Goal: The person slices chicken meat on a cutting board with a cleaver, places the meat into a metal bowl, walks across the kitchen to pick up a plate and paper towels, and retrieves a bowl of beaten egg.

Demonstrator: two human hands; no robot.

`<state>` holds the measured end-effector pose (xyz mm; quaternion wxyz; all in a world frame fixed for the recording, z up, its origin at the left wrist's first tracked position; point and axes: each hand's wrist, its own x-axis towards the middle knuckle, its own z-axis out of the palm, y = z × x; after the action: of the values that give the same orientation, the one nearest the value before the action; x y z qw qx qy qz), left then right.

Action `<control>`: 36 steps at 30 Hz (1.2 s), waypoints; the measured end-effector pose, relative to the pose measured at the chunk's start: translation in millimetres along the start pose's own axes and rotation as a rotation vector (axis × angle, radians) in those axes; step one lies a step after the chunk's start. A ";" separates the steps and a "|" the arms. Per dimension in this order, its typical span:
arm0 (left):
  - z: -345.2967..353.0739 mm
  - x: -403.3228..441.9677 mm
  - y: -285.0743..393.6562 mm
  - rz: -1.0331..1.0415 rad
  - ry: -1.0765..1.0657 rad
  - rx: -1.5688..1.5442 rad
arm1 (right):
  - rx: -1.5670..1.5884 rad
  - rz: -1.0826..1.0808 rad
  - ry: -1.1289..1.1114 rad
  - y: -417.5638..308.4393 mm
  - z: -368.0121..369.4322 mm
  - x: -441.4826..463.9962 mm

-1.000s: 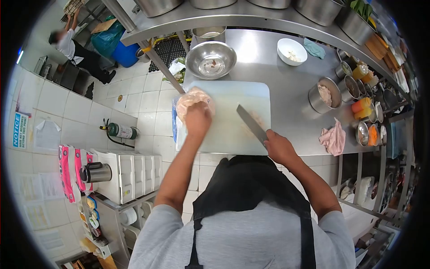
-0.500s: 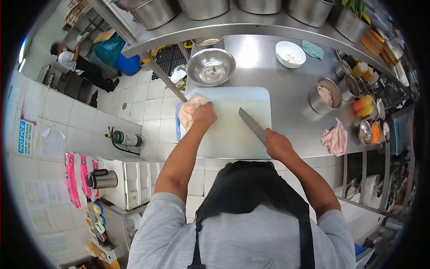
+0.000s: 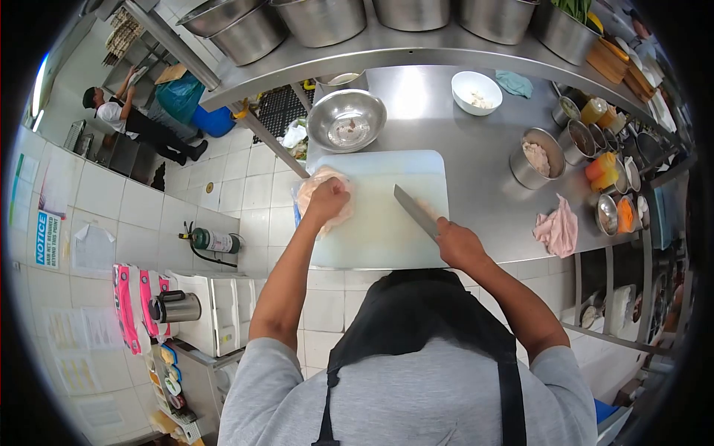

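Working at a steel surface (image 3: 476,186) above white floor tiles (image 3: 256,201). Facing a metal bowl (image 3: 366,134) with brownish bits (image 3: 349,131) beyond the cutting board (image 3: 372,238), a pot (image 3: 524,176) of pale meat (image 3: 535,157) right of it. Clutching a plastic bag (image 3: 309,192) at the board's left edge with the left hand (image 3: 329,201), a knife (image 3: 414,211) over its right side with the right hand (image 3: 459,244).

- Pink cloth (image 3: 556,227): crumpled, on the steel worktop (image 3: 480,193) near its front edge.
- Blue-green cloth (image 3: 514,84): folded loosely, at the rear of the worktop.
- Overhead shelf (image 3: 424,56): stainless steel; carries a row of steel pots (image 3: 322,22).
- Fire extinguisher (image 3: 214,240): green, with black hose, near the tiled wall (image 3: 149,215).
- "NOTICE" sign (image 3: 48,238): fixed to the tiled wall.
- Insulated jug (image 3: 178,306): steel body, black handle; beside pink-and-white packs (image 3: 132,306).
- Blue barrel (image 3: 213,121): adjacent to a teal plastic bag (image 3: 178,95).
- Co-worker (image 3: 115,113): standing, arms raised.
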<state>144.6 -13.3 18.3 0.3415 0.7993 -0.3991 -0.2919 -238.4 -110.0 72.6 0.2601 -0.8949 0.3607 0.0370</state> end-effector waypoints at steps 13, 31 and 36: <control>65.4 -113.6 33.3 0.465 0.205 0.410 | -0.006 -0.025 0.004 3.7 0.6 -0.8; 126.7 -92.4 55.6 0.733 0.138 0.241 | -0.134 -0.119 -0.069 -5.2 -28.6 -26.3; 137.8 -88.2 53.1 0.742 0.166 0.196 | -0.182 -0.121 -0.112 -4.7 -34.7 -28.4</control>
<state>-25.7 -6.4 -5.5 0.3769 0.6505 -0.6580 -0.0432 -260.4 -106.5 111.8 0.1995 -0.9315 0.2859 0.1039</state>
